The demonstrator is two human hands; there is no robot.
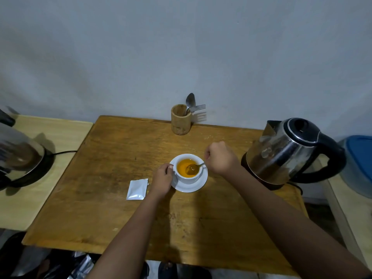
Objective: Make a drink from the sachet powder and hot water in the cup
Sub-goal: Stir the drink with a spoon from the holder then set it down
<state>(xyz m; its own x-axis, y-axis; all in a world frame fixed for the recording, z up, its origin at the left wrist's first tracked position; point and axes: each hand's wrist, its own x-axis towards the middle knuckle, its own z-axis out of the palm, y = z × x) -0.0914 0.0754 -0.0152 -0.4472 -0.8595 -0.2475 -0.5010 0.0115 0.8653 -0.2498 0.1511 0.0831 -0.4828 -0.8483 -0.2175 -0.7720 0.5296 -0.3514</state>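
Note:
A white cup [188,179] full of orange liquid stands on a white saucer [201,183] in the middle of the wooden table [120,208]. My left hand [162,179] grips the cup's left side. My right hand [218,158] is closed on the handle of a metal spoon [194,167] whose bowl sits in the liquid. A silver sachet [137,189] lies flat on the table just left of my left hand.
A steel electric kettle [285,152] with a black handle stands at the right, close to my right forearm. A wooden holder [180,119] with a spoon and fork stands at the back by the wall. Another appliance [20,158] sits on the left side table. A blue-lidded container [358,164] is far right.

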